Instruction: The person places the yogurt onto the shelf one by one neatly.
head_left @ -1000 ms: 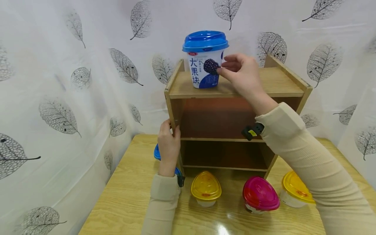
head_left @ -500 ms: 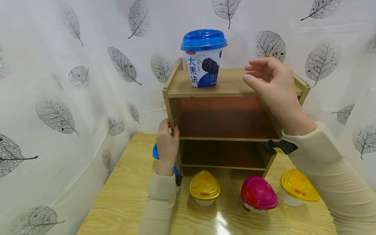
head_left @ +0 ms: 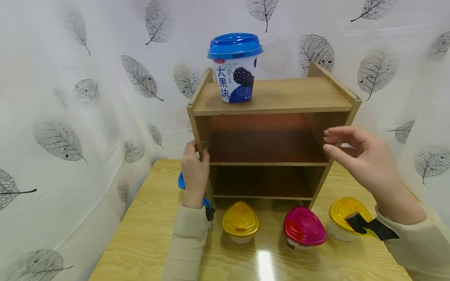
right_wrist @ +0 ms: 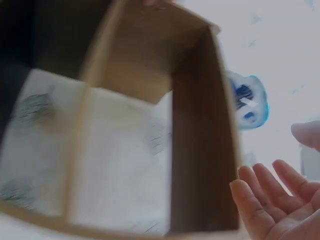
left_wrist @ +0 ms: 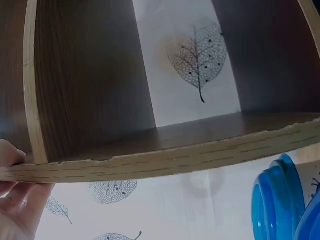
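Note:
A white yogurt cup [head_left: 236, 74] with a blue lid and a blackberry picture stands upright at the left of the top board of a small wooden shelf [head_left: 299, 93]. My left hand [head_left: 195, 169] grips the shelf's left side panel. In the left wrist view, the thumb and fingers [left_wrist: 35, 197] lie on either side of the panel's edge. My right hand [head_left: 365, 162] is in the air at the shelf's right side, with nothing between its loosely bent fingers. The right wrist view has these fingers [right_wrist: 270, 200] spread, the palm bare.
On the wooden table [head_left: 140, 234], a yellow-lidded cup [head_left: 240, 220] and a magenta-lidded cup [head_left: 304, 226] stand before the shelf. Another yellow-lidded cup [head_left: 346, 214] is to the right, near my right sleeve. Blue-lidded cups [left_wrist: 280, 200] stand left, partly behind my left arm.
My right hand has let go of the blue-lidded yogurt cup and moved right and down, away from the top board. The cup stays there, and my left hand keeps its grip.

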A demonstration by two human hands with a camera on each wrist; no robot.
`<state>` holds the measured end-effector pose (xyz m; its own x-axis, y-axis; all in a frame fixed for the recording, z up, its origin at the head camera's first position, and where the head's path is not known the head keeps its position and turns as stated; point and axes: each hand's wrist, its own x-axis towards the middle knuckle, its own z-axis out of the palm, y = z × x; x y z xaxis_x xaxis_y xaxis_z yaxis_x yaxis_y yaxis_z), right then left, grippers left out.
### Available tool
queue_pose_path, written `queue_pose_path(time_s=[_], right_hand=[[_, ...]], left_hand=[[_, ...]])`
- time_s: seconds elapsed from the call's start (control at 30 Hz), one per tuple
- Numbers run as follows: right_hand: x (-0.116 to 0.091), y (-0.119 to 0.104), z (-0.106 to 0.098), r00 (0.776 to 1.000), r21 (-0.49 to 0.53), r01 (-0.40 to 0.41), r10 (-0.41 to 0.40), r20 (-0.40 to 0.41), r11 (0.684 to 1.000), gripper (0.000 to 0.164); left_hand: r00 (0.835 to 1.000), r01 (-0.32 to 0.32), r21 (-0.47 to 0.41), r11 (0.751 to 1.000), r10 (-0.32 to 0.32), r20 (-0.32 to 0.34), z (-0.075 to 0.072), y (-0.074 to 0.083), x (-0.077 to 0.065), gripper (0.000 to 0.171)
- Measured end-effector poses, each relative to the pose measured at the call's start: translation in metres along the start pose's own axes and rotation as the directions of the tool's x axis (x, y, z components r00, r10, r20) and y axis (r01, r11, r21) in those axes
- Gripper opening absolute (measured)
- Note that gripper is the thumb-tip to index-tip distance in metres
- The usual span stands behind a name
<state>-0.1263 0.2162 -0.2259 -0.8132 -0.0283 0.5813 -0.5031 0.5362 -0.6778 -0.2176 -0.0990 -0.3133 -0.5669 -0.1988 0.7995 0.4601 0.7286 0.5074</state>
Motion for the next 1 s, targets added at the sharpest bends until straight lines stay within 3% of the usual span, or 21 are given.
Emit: queue_pose_path(time_s=[0.23, 0.43, 0.6, 0.77, 1.0], right_hand=[[-0.043, 0.059, -0.019, 0.987, -0.031, -0.127, 0.130, 0.097, 0.991, 0.024], [-0.065, 0.103, -0.036, 0.947, -0.184, -0.259, 0.287, 0.147, 0.948, 0.023], [-0.078, 0.127, -0.031, 0.932, -0.381, -0.235, 0.319, 0.172, 0.894, 0.037], [-0.092, 0.132, -0.017, 0.922, -0.565, -0.195, 0.346, 0.172, 0.801, 0.057], [-0.110, 0.136, -0.006, 0.933, -0.696, -0.177, 0.345, 0.107, 0.696, 0.079]], left_hand=[[0.999, 0.032, -0.011, 0.999, -0.032, 0.007, 0.000, -0.002, 0.003, 0.021], [0.999, 0.048, -0.021, 0.999, -0.048, 0.003, -0.001, -0.003, 0.004, 0.022], [0.998, 0.058, -0.019, 0.998, -0.058, 0.000, -0.003, -0.005, 0.004, 0.021], [0.999, 0.046, -0.024, 0.999, -0.046, -0.007, -0.003, -0.004, 0.002, 0.018], [1.000, 0.029, -0.035, 0.999, -0.029, -0.008, 0.000, -0.002, 0.000, 0.018]])
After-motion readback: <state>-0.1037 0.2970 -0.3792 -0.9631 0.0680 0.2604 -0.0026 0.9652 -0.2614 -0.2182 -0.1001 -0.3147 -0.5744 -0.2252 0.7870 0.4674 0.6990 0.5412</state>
